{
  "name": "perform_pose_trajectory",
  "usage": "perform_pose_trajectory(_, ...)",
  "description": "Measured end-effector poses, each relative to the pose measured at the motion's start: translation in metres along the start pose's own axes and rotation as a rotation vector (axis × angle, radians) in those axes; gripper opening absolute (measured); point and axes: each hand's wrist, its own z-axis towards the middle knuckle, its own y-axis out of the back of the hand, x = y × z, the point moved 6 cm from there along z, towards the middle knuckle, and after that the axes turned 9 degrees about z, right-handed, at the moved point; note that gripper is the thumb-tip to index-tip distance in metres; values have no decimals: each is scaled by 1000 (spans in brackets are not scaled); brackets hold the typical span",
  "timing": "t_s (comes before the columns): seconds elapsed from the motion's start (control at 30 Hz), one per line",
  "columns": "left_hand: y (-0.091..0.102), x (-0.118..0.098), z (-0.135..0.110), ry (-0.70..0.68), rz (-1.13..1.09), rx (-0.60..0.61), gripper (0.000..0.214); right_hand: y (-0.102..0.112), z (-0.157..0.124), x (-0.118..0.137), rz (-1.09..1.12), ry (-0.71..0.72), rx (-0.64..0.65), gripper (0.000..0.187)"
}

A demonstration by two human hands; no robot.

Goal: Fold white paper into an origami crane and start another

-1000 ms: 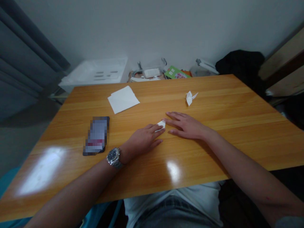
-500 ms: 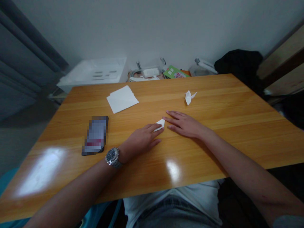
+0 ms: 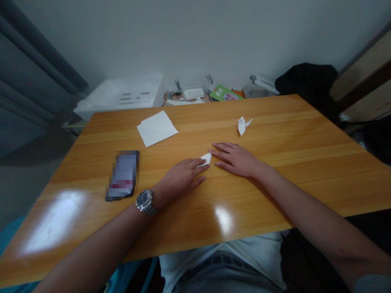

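- Left hand (image 3: 183,178) lies flat and open, fingertips touching a small folded white paper piece (image 3: 206,159), not gripping it.
- Right hand (image 3: 235,160) lies flat and open, empty, just beside the paper.

On my feed, the left hand (image 3: 181,178) rests its fingertips on a small folded paper (image 3: 206,159), with the right hand (image 3: 234,160) just beside it. Beyond that paper on the wooden table (image 3: 290,183) lie a paper crane (image 3: 242,125) and a paper sheet (image 3: 157,128); a phone (image 3: 122,175) lies to its left.

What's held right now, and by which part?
No firm grip: the fingertips of the left hand touch a small folded white paper lying on the table; the right hand rests flat just beside it.
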Motion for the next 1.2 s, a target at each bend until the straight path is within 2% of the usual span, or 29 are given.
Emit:
perform_pose_trajectory(0.17, 3, -4, 0, -14, -6, 2, 45, -10, -1, 17, 41, 110, 74, 66)
perform_pose_trajectory(0.37, 1, -2, -1, -35, -67, -4, 46, -20, -1, 17, 98, 101, 103, 67)
perform_pose_trajectory(0.53, 1, -1, -1, -34, 10, -1, 42, -20, -2, 16, 91, 91, 113, 71)
perform_pose_trajectory(0.73, 5, -4, 0, -22, 51, 47, 45, -22, -1, 11, 71, 68, 94, 67)
perform_pose_trajectory(0.9, 6, -3, 0, -22, 58, 42, 45, -18, 1, -2, 28, -24, 9, 63)
perform_pose_trajectory(1.2, 3, 1, -2, -38, 26, 21, 44, -14, 1, -1, -25, -56, -14, 68)
